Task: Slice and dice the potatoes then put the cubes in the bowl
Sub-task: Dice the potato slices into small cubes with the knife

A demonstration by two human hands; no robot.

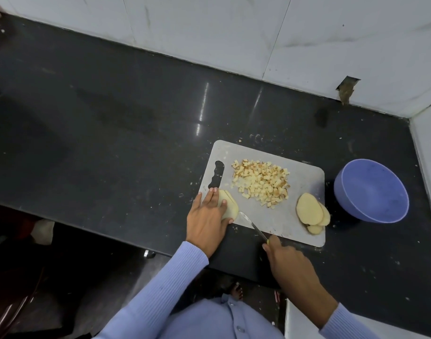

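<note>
While my left hand (208, 217) lies on the potato piece (229, 208) at the near left corner of the cutting board (305, 192), its fingers are nearly straight and press the piece down from above, with the thumb against its near side. This piece is pale yellow and shows some cut lines, so it looks already sliced in part. My right hand (286, 258) grips the handle of the knife (252, 225); the fingers are curled round the handle, which is almost fully hidden inside the hand. The thin blade points away from me and to the left, and its tip reaches the right edge of the potato piece that I hold. Both hands are apart, one on each side of the blade. On the middle of the grey board is a heap of potato cubes (262, 183), some of them with brown skin or brownish sides. At the near right corner of the board lie several flat potato slices (311, 212), which overlap each other. Just beside the right edge of the board stands the blue bowl (372, 193) on the dark countertop (111, 133); I see no cubes in it. Small crumbs of potato are scattered on the counter around the board. Behind the counter rises a white tiled wall (234, 33), and my sleeves (160, 289) are light blue.
</note>
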